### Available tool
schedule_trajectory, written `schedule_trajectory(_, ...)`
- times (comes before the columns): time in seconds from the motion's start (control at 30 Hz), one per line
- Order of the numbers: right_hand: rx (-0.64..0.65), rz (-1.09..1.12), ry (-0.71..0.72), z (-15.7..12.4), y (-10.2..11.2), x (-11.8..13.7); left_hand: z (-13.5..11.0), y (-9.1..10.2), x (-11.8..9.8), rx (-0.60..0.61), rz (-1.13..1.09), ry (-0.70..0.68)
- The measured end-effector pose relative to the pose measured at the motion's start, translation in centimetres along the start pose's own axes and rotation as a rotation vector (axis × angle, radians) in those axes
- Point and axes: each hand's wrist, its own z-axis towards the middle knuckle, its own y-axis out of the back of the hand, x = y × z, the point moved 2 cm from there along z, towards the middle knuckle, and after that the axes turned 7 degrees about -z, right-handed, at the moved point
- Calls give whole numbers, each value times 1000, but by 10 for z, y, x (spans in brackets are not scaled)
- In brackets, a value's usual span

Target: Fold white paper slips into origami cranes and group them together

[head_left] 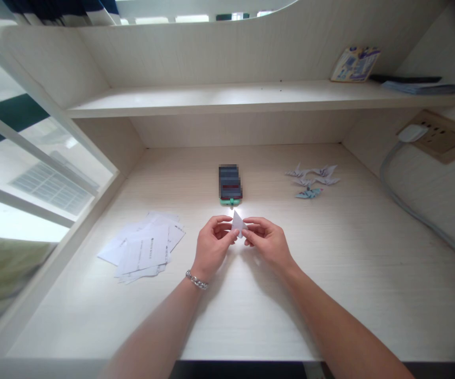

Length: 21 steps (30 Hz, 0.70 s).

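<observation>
A small folded piece of white paper (238, 223) is pinched between my two hands above the middle of the desk, its pointed tip upward. My left hand (216, 239), with a silver chain bracelet (197, 280) on the wrist, grips its left side. On the right side, my right hand (265, 239) holds it between thumb and fingers. Just beyond the hands lies a phone (230, 181) with a green piece at its near end; its screen is blurred. Several folded paper cranes (317, 171) sit to the right, one of them a blue patterned crane (309, 193).
Loose printed paper sheets (144, 250) lie piled at left. A shelf (211, 99) spans the back of the desk (354, 295), carrying a colourful packet (355, 64) and flat booklets (423, 87). At right, a white plug (412, 132) with a grey cable (413, 210) sits in a wall socket.
</observation>
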Motion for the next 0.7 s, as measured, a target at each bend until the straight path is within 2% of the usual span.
schedule_trajectory(0.53, -31, -5, -1, 0, 0, -1, 0, 0, 0, -6, 8, 4)
schedule_trajectory(0.7, 14, -16, -3, 2, 1, -1, 1, 1, 2, 64, 75, 11)
